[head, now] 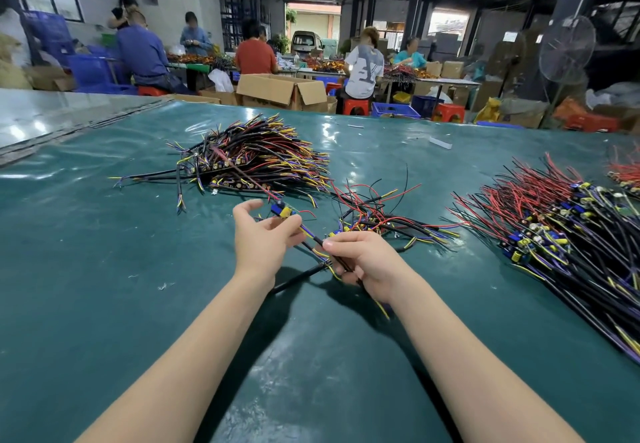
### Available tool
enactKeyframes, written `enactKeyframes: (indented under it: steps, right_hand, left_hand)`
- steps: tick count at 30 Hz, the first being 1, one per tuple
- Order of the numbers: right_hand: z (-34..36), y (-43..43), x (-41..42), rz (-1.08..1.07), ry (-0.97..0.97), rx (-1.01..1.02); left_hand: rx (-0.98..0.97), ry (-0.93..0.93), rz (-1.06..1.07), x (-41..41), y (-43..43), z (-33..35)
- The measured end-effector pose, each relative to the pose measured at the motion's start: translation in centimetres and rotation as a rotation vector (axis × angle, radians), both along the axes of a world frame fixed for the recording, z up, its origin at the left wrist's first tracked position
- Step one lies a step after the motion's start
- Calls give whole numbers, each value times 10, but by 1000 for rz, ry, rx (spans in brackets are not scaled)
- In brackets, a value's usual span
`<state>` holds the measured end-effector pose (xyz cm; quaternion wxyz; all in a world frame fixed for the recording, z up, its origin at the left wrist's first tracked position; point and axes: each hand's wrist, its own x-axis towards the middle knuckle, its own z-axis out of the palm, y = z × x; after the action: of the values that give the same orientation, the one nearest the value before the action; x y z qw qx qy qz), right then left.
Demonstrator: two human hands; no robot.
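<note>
My left hand (261,238) pinches a wire assembly just below its small circuit board (284,210), which carries blue and yellow parts. My right hand (363,259) grips the black cables (313,240) of the same assembly, fingers curled round them. A black cable (298,280) trails from under the hands onto the green table cover (104,286). A small loose tangle of red and black wires (374,215) lies just beyond my right hand.
A stacked pile of wired boards (256,158) lies ahead at centre. A larger pile (561,234) spreads along the right side. Beyond the table's far edge, several people sit at workbenches among cardboard boxes (280,91), blue crates and red stools. A fan (566,49) stands at right.
</note>
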<state>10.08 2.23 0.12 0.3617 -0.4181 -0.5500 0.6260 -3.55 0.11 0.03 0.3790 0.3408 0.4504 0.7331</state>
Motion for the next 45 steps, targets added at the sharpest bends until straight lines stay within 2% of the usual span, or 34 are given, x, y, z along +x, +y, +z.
enactKeyframes:
  steps: [4,11,18,25,29,31,33,40,45]
  right_hand:
    - [3,-4,-3,41,68,-78]
    - [0,-8,-4,51,115,-119]
    - [-2,-8,-6,57,118,-116]
    - [-1,-8,-5,33,130,-93]
    - [0,-8,-7,15,142,-118]
    - [1,-9,-9,26,150,-136]
    - [3,-10,-10,63,164,-160]
    - [9,-13,-10,176,229,-170]
    - [8,-12,-8,181,203,-127]
  left_hand:
    - [-41,-294,-168,-3,1,1]
    - [-57,-443,-310,0,0,-2]
    - [-195,-284,-448,-1,-1,-6]
    - [-209,-229,-508,-4,0,-7]
    - [-131,-53,-314,0,1,-8]
    - [-99,-23,-214,1,1,-8]
    - [-90,-57,-208,0,0,-5]
    - [-135,-453,-562,-8,0,3]
    - [-160,-434,-558,-8,-1,4]
